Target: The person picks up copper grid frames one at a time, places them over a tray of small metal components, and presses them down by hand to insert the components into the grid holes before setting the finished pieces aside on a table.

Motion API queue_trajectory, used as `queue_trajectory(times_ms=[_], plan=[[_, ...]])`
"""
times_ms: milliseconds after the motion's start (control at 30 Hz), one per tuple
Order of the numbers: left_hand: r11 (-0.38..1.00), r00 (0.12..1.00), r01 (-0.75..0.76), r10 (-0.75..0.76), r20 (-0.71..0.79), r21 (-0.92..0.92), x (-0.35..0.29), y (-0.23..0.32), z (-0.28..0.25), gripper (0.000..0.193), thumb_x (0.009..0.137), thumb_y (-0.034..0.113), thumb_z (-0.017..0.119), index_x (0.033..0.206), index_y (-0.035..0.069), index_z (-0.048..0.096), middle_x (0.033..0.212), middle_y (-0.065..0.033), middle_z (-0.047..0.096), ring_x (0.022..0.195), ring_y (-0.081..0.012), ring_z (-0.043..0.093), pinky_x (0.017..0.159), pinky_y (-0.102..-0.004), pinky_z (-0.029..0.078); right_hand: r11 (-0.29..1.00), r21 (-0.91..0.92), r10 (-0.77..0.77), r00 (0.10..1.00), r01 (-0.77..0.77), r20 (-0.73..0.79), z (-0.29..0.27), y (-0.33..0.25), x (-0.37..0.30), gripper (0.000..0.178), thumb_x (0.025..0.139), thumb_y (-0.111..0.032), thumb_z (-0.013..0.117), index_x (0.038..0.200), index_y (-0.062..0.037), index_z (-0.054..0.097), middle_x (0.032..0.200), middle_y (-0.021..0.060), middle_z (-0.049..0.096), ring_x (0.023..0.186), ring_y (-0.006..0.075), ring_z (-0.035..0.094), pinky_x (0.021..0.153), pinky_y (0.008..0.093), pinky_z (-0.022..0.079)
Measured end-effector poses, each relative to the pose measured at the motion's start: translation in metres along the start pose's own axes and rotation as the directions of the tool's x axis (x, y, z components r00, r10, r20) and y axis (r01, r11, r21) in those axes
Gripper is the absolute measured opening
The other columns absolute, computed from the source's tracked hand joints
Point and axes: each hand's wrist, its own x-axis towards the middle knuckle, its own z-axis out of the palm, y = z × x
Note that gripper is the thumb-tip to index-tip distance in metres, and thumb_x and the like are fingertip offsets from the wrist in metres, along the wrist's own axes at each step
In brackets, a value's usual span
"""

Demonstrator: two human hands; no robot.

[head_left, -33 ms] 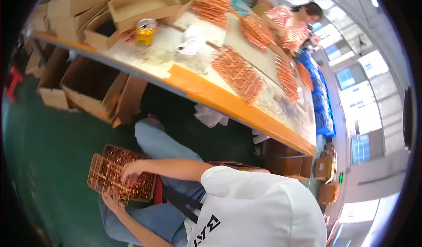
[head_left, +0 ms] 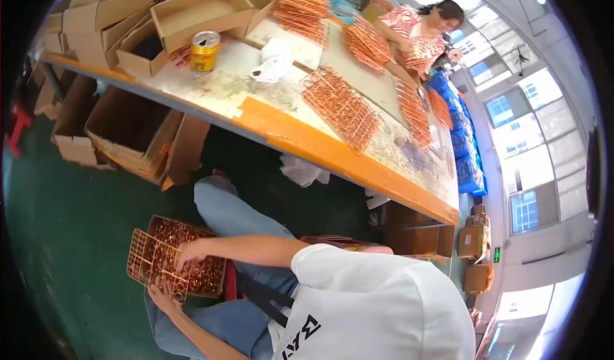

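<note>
My left hand [head_left: 165,297] grips the lower edge of a copper-coloured grid rack [head_left: 137,256], with its fingers partly behind the bars. The rack lies tilted over one side of a box [head_left: 220,277] on my lap. Inside the box are many small shiny copper-coloured rings [head_left: 167,232]. Bent down at the rack's inner edge, above the rings, is my right hand [head_left: 192,252]. Its fingers are drawn together, and their tips are too small to show what is between them.
A worktable [head_left: 256,126] with an orange edge stands ahead, bearing copper-coloured racks [head_left: 342,107], a yellow can [head_left: 204,53] and open cardboard boxes [head_left: 201,16]. Larger cartons [head_left: 128,123] stand beneath it. Beyond the table a person [head_left: 419,33] in a red-and-white top works. Blue crates [head_left: 470,161] stand at right.
The view has shifted a little and become sharper. My right hand is slightly lower at the rack's edge; my left hand keeps the same hold.
</note>
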Motion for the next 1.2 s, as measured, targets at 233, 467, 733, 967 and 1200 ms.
queue_trajectory(times_ms=[233, 467, 733, 967, 1200], plan=[[0.959, 0.933, 0.248, -0.275, 0.233, 0.139, -0.039, 0.036, 0.048, 0.045, 0.087, 0.017, 0.062, 0.124, 0.007, 0.038, 0.105, -0.0127, 0.057, 0.092, -0.0201, 0.059, 0.078, -0.0304, 0.051, 0.978, 0.159, -0.14, 0.99, 0.136, 0.015, -0.031, 0.007, -0.008, 0.023, 0.075, 0.001, 0.067, 0.095, 0.0064, 0.058, 0.086, 0.016, 0.064, 0.075, 0.0257, 0.064, 0.063, 0.0386, 0.058], [0.906, 0.987, 0.052, -0.112, 0.119, 0.42, -0.023, 0.002, 0.051, 0.029, 0.083, 0.004, 0.062, 0.102, 0.007, 0.04, 0.094, -0.01, 0.055, 0.084, -0.0185, 0.058, 0.073, -0.0348, 0.052, 0.965, -0.206, -0.235, 0.881, 0.161, -0.41, -0.019, 0.007, -0.007, 0.028, 0.072, 0.011, 0.062, 0.096, 0.0107, 0.048, 0.085, 0.0229, 0.057, 0.074, 0.0324, 0.066, 0.055, 0.0408, 0.06], [0.946, 0.975, 0.187, -0.212, 0.069, 0.266, -0.026, 0.015, 0.06, 0.034, 0.083, 0.01, 0.063, 0.105, 0.008, 0.037, 0.091, -0.0082, 0.049, 0.09, -0.0167, 0.055, 0.08, -0.0384, 0.049, 0.999, -0.015, 0.023, 0.965, -0.028, -0.262, -0.027, -0.007, -0.008, 0.018, 0.077, -0.001, 0.065, 0.085, 0.0093, 0.052, 0.082, 0.0175, 0.059, 0.059, 0.0212, 0.064, 0.048, 0.0332, 0.057], [0.967, 0.974, 0.163, -0.19, 0.127, 0.197, -0.017, 0.003, 0.048, 0.033, 0.085, 0.011, 0.061, 0.108, 0.007, 0.038, 0.101, -0.0117, 0.055, 0.09, -0.0198, 0.057, 0.08, -0.0384, 0.05, 0.972, -0.042, -0.234, 0.958, 0.23, -0.167, -0.022, 0.004, 0.003, 0.016, 0.075, -0.006, 0.069, 0.072, 0.0067, 0.061, 0.071, 0.0131, 0.064, 0.061, 0.0184, 0.063, 0.052, 0.0315, 0.055], [0.923, 0.988, 0.116, -0.146, 0.054, 0.366, -0.007, -0.014, 0.028, 0.022, 0.084, 0.004, 0.052, 0.104, 0.007, 0.042, 0.099, -0.0105, 0.056, 0.088, -0.0193, 0.057, 0.074, -0.0378, 0.053, 0.934, -0.342, -0.06, 0.899, -0.102, -0.433, -0.032, 0.034, 0.043, 0.037, 0.068, -0.002, 0.067, 0.104, 0.0022, 0.059, 0.089, 0.0154, 0.065, 0.082, 0.0255, 0.064, 0.069, 0.036, 0.054]])
